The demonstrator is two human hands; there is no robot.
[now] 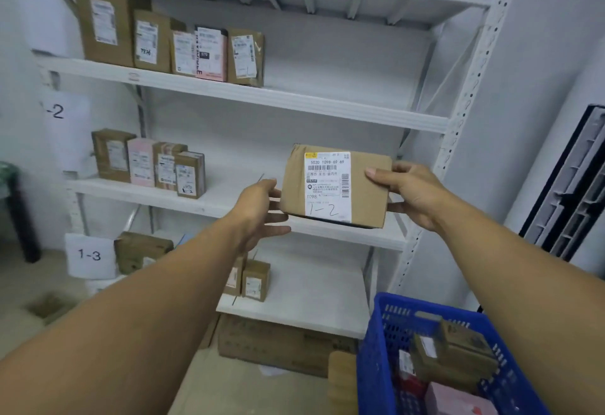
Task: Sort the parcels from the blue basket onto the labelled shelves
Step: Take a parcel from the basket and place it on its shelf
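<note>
A brown cardboard parcel (334,185) with a white label hand-marked "1-2" is held up in front of the middle shelf (229,205). My right hand (412,195) grips its right edge, thumb on the front face. My left hand (262,208) touches the parcel's left edge with fingers spread and nearly straight. The blue basket (379,359) sits at the lower right with several brown and pink parcels inside. Paper signs "-2" (55,112) and "1-3" (89,255) hang at the left of the shelves.
A white metal rack holds rows of parcels: top shelf row (170,41), middle shelf row (150,164), lower shelf parcels (252,280). A large flat carton (278,346) lies on the floor under the rack. A dark grilled panel (569,185) leans at the right wall.
</note>
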